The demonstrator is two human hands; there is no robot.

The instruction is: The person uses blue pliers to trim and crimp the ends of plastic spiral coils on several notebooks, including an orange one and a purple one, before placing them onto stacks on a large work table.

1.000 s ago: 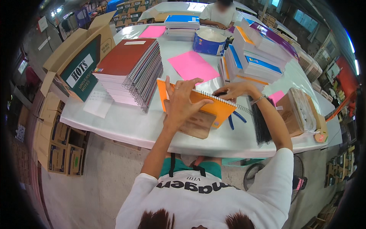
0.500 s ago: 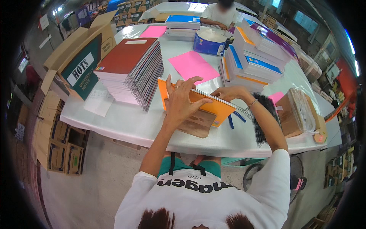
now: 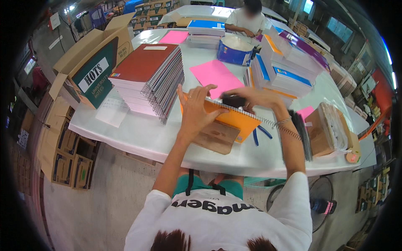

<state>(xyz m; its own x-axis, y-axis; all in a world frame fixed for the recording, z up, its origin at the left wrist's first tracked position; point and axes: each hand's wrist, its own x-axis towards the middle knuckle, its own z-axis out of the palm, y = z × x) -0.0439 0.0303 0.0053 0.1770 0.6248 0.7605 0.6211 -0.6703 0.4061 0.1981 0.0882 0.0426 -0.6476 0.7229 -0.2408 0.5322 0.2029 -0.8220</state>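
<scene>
Change: since a second ago I see the right hand (image 3: 257,98) has slid left along the top edge of the orange notebook (image 3: 234,119) and now covers a small black tool (image 3: 233,101); the left hand (image 3: 197,111) has stayed put.
Left hand: fingers spread wide, palm pressed flat on the notebook's left end, holding it down rather than gripping it.
Right hand: curled over the black tool on the wire spine; I cannot tell how firmly it grips.
Notebook: under both hands, lying on a brown board (image 3: 217,137) at the near edge of the white table (image 3: 138,136).
Beyond the right hand: loose wire coil (image 3: 278,125) trailing from the spine, blue pliers (image 3: 256,134), black spirals (image 3: 302,134), a brown box (image 3: 324,129).
Beyond the left hand: stack of red notebooks (image 3: 146,77); pink sheet (image 3: 215,75) ahead.
Risk: I judge the coil could snag or skip holes if the left palm slips and the cover shifts on the board.
</scene>
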